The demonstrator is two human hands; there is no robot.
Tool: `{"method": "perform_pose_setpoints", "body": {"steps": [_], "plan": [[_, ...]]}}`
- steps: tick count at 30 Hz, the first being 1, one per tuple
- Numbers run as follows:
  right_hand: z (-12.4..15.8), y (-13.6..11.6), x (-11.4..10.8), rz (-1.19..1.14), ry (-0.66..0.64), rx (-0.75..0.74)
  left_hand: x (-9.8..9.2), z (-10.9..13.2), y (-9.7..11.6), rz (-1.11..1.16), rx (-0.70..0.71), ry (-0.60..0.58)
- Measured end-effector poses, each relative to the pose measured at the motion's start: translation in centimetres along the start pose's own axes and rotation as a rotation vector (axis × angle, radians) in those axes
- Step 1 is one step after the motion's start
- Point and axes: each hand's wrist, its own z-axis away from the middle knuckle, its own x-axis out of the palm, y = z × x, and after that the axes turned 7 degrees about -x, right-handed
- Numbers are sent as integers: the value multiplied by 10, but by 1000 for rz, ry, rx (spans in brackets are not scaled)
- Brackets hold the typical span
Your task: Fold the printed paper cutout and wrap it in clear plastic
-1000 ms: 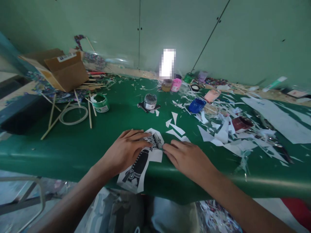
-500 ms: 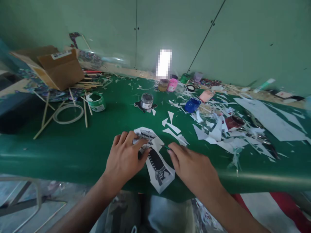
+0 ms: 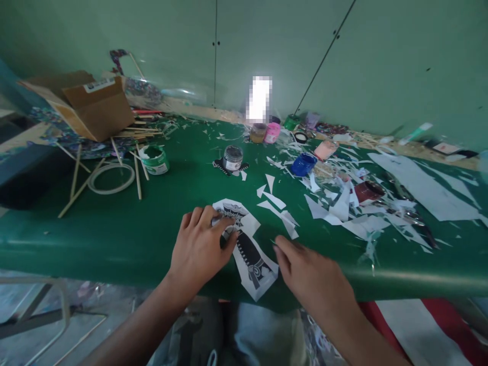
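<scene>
A white paper cutout [image 3: 256,264] printed with black and grey ornament lies on the green table near its front edge. My left hand [image 3: 201,245] rests on the upper left part of the cutout, fingers spread and pressing it down. Just right of the paper, my right hand [image 3: 310,269] is closed around a slim craft knife [image 3: 273,241], of which only the thin tip shows. The tip is apart from the paper. Beyond my hands stands a jar of dark grey paint [image 3: 232,158], set on a small black printed piece [image 3: 219,165].
White paper scraps [image 3: 282,211] spread to the right around a blue paint jar [image 3: 304,164] and a dark red jar [image 3: 368,191]. At left are a green paint jar [image 3: 155,161], a clear ring [image 3: 110,179], wooden sticks [image 3: 78,173] and a cardboard box [image 3: 102,114].
My right hand has drawn back, down and to the right, taking the knife tip off the paper. The left hand stays on the cutout. The whole view has shifted slightly.
</scene>
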Motion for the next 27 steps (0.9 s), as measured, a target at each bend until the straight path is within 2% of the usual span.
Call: {"method": "perform_pose_setpoints", "body": {"steps": [4,8,12,15,18,21,24,27], "plan": [[6,12,-4,-53,43,85,1,0,-1,3,33,9],[-26,1,3,-114,70,217,0,-1,-4,55,87,-13],[-51,-1,11,-143,-48,244,-1,1,-9,85,125,-24],[-49,15,12,-119,-70,352,-3,4,-11,23,73,15],[-38,31,11,-97,8,424,-5,4,-6,-49,-1,55],[-28,33,9,-169,111,375,-6,3,2,34,77,86],[-19,28,6,-238,189,288,-7,8,9,189,244,11],[-11,22,2,-273,219,189,-6,20,15,173,256,-38]]}}
